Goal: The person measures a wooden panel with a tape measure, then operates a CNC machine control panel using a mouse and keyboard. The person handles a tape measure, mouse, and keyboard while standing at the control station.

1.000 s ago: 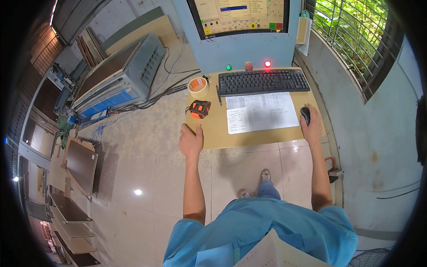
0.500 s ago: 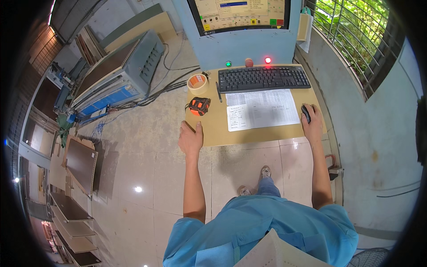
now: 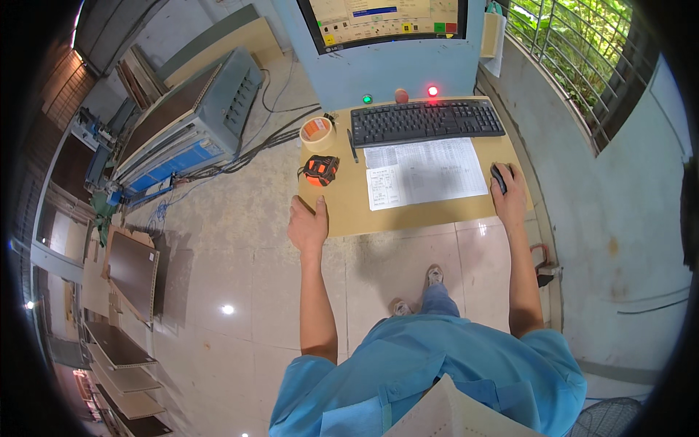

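My right hand (image 3: 512, 200) is wrapped over a black computer mouse (image 3: 498, 179) at the right side of the tan tabletop (image 3: 429, 219). At the front left corner of that top rests my left hand (image 3: 308, 224), thumb apart from the fingers and nothing held. Just beyond it lies an orange and black tape measure (image 3: 321, 170). Farther back stands a roll of tape (image 3: 317, 134), with a dark pen (image 3: 353, 146) beside it. Printed paper sheets (image 3: 429, 177) lie between my hands, below a black keyboard (image 3: 426, 121).
Behind the keyboard rises a blue cabinet (image 3: 342, 76) with a lit monitor (image 3: 386, 22), a green button, a red knob and a glowing red light (image 3: 433, 91). Cables cross the floor toward a grey and blue machine (image 3: 196, 116) at left. Panels (image 3: 131, 269) lean nearby; a barred window is right.
The view has shifted slightly, so the desk and cabinet sit a little higher and more to the left. Both hands keep their places, the right one still on the mouse.
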Motion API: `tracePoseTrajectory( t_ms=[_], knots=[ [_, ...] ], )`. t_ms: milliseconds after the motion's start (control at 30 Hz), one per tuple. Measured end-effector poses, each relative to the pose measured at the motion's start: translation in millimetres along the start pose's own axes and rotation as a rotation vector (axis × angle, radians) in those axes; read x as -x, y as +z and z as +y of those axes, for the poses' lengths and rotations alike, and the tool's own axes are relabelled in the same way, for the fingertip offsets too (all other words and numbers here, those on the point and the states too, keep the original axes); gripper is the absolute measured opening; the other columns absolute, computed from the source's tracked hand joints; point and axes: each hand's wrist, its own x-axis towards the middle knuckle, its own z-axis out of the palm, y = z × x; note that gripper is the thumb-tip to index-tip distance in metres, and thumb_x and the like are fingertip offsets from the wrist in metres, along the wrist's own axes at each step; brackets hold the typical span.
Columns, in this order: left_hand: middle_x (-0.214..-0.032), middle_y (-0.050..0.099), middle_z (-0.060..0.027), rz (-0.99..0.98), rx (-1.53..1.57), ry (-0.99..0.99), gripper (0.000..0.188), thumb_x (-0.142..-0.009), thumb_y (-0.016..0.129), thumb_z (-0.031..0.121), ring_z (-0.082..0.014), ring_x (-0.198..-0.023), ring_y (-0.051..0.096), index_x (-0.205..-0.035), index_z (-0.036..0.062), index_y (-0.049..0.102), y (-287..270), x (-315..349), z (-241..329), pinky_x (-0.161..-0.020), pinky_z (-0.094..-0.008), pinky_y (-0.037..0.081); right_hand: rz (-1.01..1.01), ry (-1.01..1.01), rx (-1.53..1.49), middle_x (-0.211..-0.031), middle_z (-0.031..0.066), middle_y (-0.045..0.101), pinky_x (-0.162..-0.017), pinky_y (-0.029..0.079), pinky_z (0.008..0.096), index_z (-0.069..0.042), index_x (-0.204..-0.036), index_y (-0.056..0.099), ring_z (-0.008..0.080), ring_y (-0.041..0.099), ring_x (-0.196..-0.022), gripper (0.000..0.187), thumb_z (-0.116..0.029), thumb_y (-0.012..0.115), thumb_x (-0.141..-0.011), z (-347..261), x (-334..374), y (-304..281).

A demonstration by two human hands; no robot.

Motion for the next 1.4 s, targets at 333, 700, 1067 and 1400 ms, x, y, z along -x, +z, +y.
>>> tracePoseTrajectory(
  t_ms=[333, 700, 1067, 1400],
  knots=[
    [-0.131, 0.067, -0.0244, -0.044, -0.001, -0.034, 0.071, -0.097, 0.060, 0.055, -0.0449, -0.113, 0.068, -0.143, 0.0007, 0.051, -3.8, -0.8, 1.9, -0.093, -0.0532, 0.053, 0.001, 0.012, 0.008, -0.149, 0.0240, 0.052, -0.111, 0.046, 0.0482, -0.019, -0.138, 0.066, 0.0432, 0.052, -0.136, 0.042, -0.024, 0.066, -0.097, 2.5, -0.7, 2.2],
    [-0.121, 0.068, -0.0223, -0.014, -0.006, -0.020, 0.064, -0.096, 0.063, 0.051, -0.0436, -0.106, 0.069, -0.136, 0.0033, 0.050, -1.8, 0.0, 0.9, -0.087, -0.0542, 0.055, -0.034, -0.027, -0.016, -0.150, 0.0234, 0.052, -0.111, 0.046, 0.0478, -0.020, -0.139, 0.065, 0.0429, 0.053, -0.135, 0.042, -0.022, 0.066, -0.097, 2.5, -2.5, 1.6],
    [-0.118, 0.068, -0.0252, -0.024, -0.017, -0.003, 0.064, -0.097, 0.063, 0.051, -0.0455, -0.105, 0.068, -0.135, 0.0003, 0.051, 1.4, -1.4, -2.8, -0.087, -0.0550, 0.054, -0.053, -0.050, -0.057, -0.148, 0.0244, 0.054, -0.111, 0.046, 0.0488, -0.017, -0.137, 0.066, 0.0440, 0.054, -0.134, 0.041, -0.021, 0.067, -0.097, 2.4, -2.4, -1.9],
    [-0.122, 0.068, -0.0276, 0.009, 0.024, 0.021, 0.065, -0.097, 0.061, 0.053, -0.0473, -0.107, 0.068, -0.138, 0.0025, 0.051, 2.5, -0.9, -4.2, -0.088, -0.0558, 0.053, -0.049, -0.066, -0.044, -0.149, 0.0237, 0.053, -0.111, 0.046, 0.0479, -0.018, -0.137, 0.066, 0.0431, 0.054, -0.134, 0.041, -0.022, 0.067, -0.096, 3.4, -1.5, -0.1]
  ],
)
